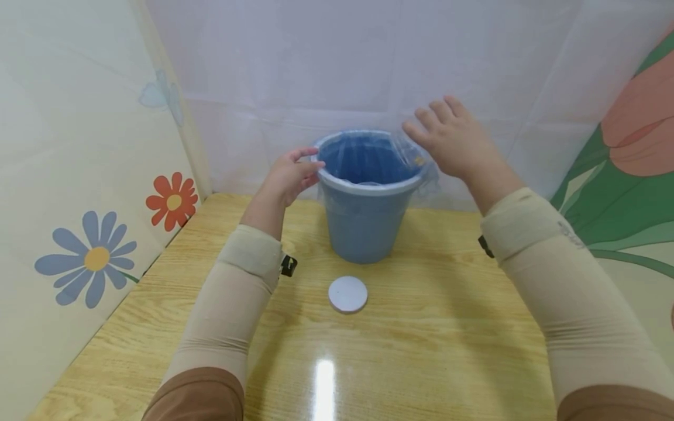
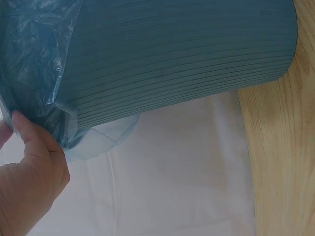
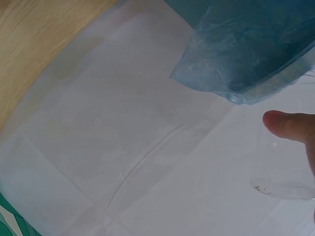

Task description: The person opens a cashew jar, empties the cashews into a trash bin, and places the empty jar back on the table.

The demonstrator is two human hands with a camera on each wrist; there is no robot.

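Observation:
A blue trash bin (image 1: 363,219) stands upright near the back of the table, its pale rim draped with a thin clear plastic bag (image 1: 405,152). At the left side of the rim, my left hand (image 1: 291,175) pinches the edge with thumb and fingers. The left wrist view shows the crinkled bag (image 2: 39,44) folded over the bin's ribbed side (image 2: 182,54) beside those fingers. My right hand (image 1: 447,137) hovers above the right of the rim, fingers loosely extended. In the right wrist view its thumb (image 3: 285,125) is straight and apart from the hanging bag (image 3: 236,59).
A round white disc (image 1: 348,294) lies on the wood-grain table (image 1: 421,351) in front of the bin. White cloth (image 1: 295,58) hangs close behind the bin. Flower-printed panels (image 1: 68,146) stand at left and right.

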